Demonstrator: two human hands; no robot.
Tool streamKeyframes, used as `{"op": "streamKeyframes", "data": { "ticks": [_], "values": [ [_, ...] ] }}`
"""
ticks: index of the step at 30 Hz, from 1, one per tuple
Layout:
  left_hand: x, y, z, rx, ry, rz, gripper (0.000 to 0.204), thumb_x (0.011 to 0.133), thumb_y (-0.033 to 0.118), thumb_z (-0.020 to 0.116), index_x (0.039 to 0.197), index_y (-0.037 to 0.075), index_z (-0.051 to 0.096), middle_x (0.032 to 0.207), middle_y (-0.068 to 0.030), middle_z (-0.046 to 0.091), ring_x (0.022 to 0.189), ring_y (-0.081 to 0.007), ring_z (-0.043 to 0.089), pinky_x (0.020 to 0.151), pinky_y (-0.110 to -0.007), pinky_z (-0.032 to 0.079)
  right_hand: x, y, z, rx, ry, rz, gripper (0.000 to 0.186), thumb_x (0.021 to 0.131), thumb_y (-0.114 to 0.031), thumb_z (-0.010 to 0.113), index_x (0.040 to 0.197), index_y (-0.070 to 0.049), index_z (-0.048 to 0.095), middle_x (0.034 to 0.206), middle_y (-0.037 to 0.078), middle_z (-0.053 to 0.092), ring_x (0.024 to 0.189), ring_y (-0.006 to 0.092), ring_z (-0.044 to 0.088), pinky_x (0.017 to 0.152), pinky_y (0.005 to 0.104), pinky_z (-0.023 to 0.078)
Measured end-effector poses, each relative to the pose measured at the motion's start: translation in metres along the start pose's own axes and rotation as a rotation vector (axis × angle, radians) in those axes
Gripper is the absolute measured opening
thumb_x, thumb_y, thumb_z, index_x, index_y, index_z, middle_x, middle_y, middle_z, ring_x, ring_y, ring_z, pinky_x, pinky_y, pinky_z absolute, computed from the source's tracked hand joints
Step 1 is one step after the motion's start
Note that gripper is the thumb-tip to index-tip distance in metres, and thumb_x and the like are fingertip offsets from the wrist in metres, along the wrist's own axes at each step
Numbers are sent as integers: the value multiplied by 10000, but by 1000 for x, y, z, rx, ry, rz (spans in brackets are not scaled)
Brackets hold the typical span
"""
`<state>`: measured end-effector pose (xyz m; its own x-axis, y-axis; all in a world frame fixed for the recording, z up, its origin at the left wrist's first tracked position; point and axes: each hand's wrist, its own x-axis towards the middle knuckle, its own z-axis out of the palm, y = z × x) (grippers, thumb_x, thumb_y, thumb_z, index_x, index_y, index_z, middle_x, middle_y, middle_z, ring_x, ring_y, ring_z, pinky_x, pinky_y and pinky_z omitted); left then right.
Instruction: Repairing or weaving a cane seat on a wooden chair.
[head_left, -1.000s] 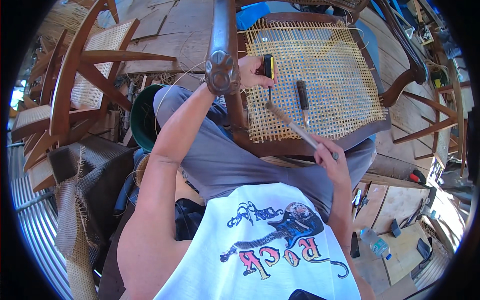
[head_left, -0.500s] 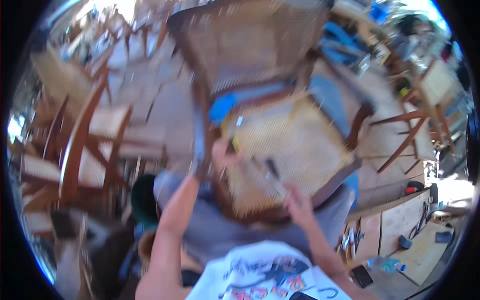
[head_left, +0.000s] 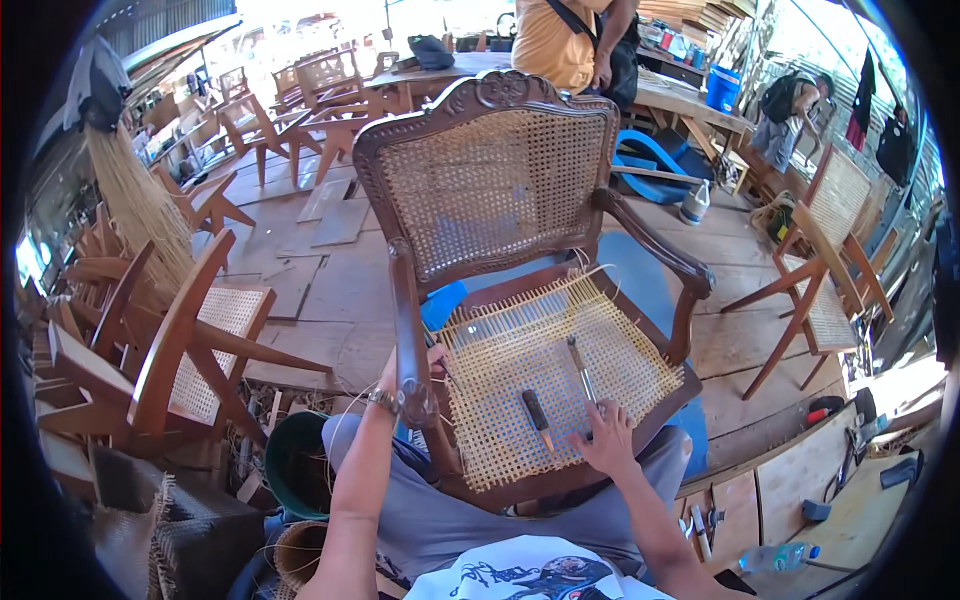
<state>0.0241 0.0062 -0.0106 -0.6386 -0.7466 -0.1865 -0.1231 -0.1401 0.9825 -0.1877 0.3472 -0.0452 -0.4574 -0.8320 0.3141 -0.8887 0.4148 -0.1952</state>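
A carved wooden armchair (head_left: 403, 300) stands before me, its back filled with woven cane. Across its seat lies a yellowish cane panel (head_left: 510, 345) with loose strand ends along its edges. My left hand (head_left: 437, 362) is at the seat's left edge, partly behind the armrest, fingers bent around something small and dark. On the panel rests my right hand (head_left: 608, 436), fingers spread, fingertips at the lower end of a slim tool (head_left: 580, 366) with a metal shaft. Beside it lies a short tool with a dark handle (head_left: 537, 412) and a lighter tip. A blue piece (head_left: 443, 303) sits at the seat's back left corner.
Wooden chairs (head_left: 215, 350) crowd the left; a cane chair (head_left: 825, 270) stands right. A green bucket (head_left: 298, 465) is by my left knee. Low boards at right hold hand tools and a plastic bottle (head_left: 778, 557). A person in yellow (head_left: 555, 50) stands at the far workbench.
My right hand has opened and now lies on the panel at the slim tool's end. My left hand has shifted down the seat edge. The view has tilted up, showing people behind.
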Motion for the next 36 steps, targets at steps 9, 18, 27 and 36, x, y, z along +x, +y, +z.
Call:
{"op": "streamKeyframes", "data": {
  "ticks": [9,18,27,36],
  "values": [
    [30,-34,-38,-614,38,21,153,878,123,695,907,-10,627,829,-111,658,758,-229,687,631,-309,593,58,-166,-208,1759,-166,-259,498,1037,-377,478,1267,56,563,1018,185,651,919,309,655,873,397,520],
    [18,-31,-33,-336,129,92,250,909,133,695,1126,29,626,908,-5,662,753,-77,599,630,-252,510,75,-229,-275,2091,-701,-732,284,891,-221,683,966,53,678,895,146,635,735,214,554,633,299,431],
    [27,-39,-33,-332,135,101,268,889,112,708,1126,16,624,958,-12,664,797,-74,587,673,-248,505,52,-246,-271,2316,-611,-391,217,980,-263,599,919,-55,594,794,56,597,659,154,531,666,339,384],
    [27,-34,-22,-254,108,194,186,962,83,599,1141,34,585,927,3,630,783,-75,577,660,-255,508,64,-237,-253,2441,-765,-526,442,982,-435,583,1056,1,582,802,105,596,629,173,498,651,338,369]
  ]
}}
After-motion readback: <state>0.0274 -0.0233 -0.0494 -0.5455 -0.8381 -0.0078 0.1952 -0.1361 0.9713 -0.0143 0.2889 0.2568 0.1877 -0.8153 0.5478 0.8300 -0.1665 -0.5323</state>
